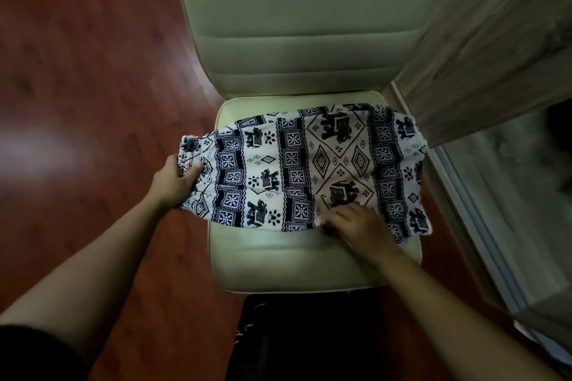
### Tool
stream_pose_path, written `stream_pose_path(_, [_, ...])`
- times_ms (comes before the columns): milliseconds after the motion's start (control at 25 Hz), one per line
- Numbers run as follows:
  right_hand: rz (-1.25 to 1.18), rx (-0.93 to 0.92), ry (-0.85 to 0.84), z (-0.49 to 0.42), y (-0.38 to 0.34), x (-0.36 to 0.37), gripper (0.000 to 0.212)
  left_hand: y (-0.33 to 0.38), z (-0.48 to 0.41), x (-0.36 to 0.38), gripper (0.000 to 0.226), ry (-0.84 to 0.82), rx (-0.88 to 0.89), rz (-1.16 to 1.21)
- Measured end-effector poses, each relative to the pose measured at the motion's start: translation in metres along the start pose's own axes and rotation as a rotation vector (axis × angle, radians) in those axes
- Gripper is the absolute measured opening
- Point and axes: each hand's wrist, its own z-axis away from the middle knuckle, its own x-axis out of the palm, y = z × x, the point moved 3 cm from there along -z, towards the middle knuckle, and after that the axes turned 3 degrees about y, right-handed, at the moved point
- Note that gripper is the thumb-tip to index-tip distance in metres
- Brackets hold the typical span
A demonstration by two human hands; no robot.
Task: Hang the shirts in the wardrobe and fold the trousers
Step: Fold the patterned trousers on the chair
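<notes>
White trousers (294, 164) with a dark blue elephant and diamond print lie folded across the seat of a pale chair (278, 263). Their left end, a gathered cuff, hangs past the seat's left edge. My left hand (176, 182) grips that gathered end, thumb on top of the cloth. My right hand (349, 223) lies flat on the front edge of the trousers near the middle, fingers stretched out and pressing the fabric down on the seat.
The chair's padded backrest (309, 25) rises behind the seat. A wood-grain panel (483, 40) and a glass-fronted surface (510, 210) stand close on the right. Reddish wooden floor (77, 86) spreads to the left. Dark clothing (294, 340) shows at the bottom.
</notes>
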Motion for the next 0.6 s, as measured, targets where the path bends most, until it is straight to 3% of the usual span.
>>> stream_pose_path(80, [-0.015, 0.057, 0.142, -0.015, 0.011, -0.027, 0.03, 0.0, 0.001, 0.001, 0.058, 0.005, 0.009, -0.002])
stream_pose_path(200, [0.103, -0.083, 0.358, -0.04, 0.02, -0.07, 0.021, 0.001, 0.002, 0.001, 0.059, 0.004, 0.009, 0.026])
stream_pose_path(280, [0.195, -0.254, 0.337, -0.043, 0.017, -0.069, 0.022, -0.001, 0.002, 0.0, 0.059, 0.016, 0.013, 0.028])
stream_pose_path(400, [0.308, -0.416, 0.162, -0.007, 0.011, -0.029, 0.032, -0.006, -0.001, 0.0, 0.056, 0.028, -0.002, 0.031])
stream_pose_path(440, [0.366, -0.368, 0.113, 0.011, 0.016, -0.015, 0.037, -0.007, -0.001, 0.0, 0.055, 0.025, -0.01, 0.037])
stream_pose_path(600, [0.431, 0.135, 0.06, 0.059, 0.053, -0.016, 0.045, -0.009, -0.001, 0.002, 0.058, 0.033, 0.006, 0.027])
